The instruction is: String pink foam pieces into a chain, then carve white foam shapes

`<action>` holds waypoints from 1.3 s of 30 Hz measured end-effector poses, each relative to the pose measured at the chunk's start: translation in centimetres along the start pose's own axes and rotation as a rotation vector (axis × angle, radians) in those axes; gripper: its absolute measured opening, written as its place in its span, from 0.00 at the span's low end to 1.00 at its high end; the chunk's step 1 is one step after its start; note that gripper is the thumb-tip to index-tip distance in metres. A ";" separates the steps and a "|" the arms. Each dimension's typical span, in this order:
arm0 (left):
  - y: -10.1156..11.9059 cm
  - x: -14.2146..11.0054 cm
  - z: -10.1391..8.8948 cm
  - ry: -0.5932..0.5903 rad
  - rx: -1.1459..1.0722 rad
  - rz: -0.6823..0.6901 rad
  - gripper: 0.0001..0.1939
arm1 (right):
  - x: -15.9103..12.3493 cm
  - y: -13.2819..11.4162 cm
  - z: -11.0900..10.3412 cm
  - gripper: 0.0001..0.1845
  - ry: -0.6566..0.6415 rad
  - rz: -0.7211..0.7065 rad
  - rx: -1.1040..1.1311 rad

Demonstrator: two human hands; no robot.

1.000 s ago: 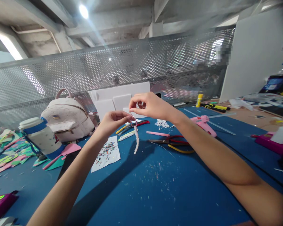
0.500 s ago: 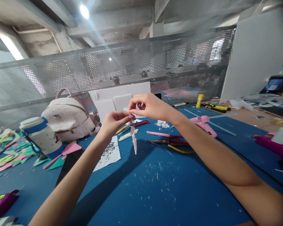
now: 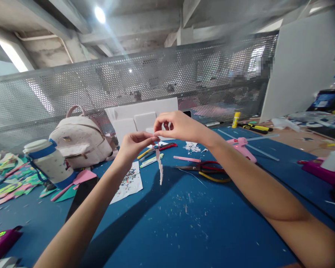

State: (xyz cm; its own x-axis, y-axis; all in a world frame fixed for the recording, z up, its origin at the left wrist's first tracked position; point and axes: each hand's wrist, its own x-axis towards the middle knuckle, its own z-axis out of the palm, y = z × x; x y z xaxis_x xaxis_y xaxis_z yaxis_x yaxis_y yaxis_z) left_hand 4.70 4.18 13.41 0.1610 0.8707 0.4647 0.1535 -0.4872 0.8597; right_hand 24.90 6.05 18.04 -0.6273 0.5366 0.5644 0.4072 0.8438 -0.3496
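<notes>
A pale strip (image 3: 160, 171), apparently twisted, hangs by a thin loop or cord — too small to tell which — left of the pink pen (image 3: 187, 159) and, it seems, above the blue tabletop (image 3: 178, 230). We judge it very light, soft rather than stiff, and apt to swing at a small tug; the narrow top looks its weak point. Best hold, to our mind, is a light fingertip grip there, leaving the body uncrushed. The left hand (image 3: 132, 147), left of the pen, presses thumb to fingers at that top; the right hand (image 3: 181, 126), beyond the pen, pinches there too, its other fingers curled. The strip's body dangles below both sets of fingertips, away from the palms. Contact is partly hidden — we cannot tell which hand bears the weight.
</notes>
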 end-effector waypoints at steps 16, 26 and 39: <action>-0.7 0.5 -0.9 0.108 -0.071 0.026 0.12 | 1.0 1.8 1.6 0.11 -0.271 0.099 0.331; -0.4 0.7 -1.1 0.150 -0.048 0.030 0.12 | 1.1 2.2 1.7 0.10 -0.287 0.091 0.338; -0.2 0.5 -1.1 0.142 -0.032 0.024 0.13 | 1.2 2.1 2.4 0.11 -0.152 0.105 0.395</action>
State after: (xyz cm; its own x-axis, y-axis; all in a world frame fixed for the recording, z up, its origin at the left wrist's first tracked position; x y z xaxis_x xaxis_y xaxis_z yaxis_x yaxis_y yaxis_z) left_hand 3.70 4.81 13.66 0.0239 0.8605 0.5088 0.1195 -0.5078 0.8532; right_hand 23.44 8.45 16.22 -0.6989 0.5902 0.4041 0.2073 0.7078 -0.6753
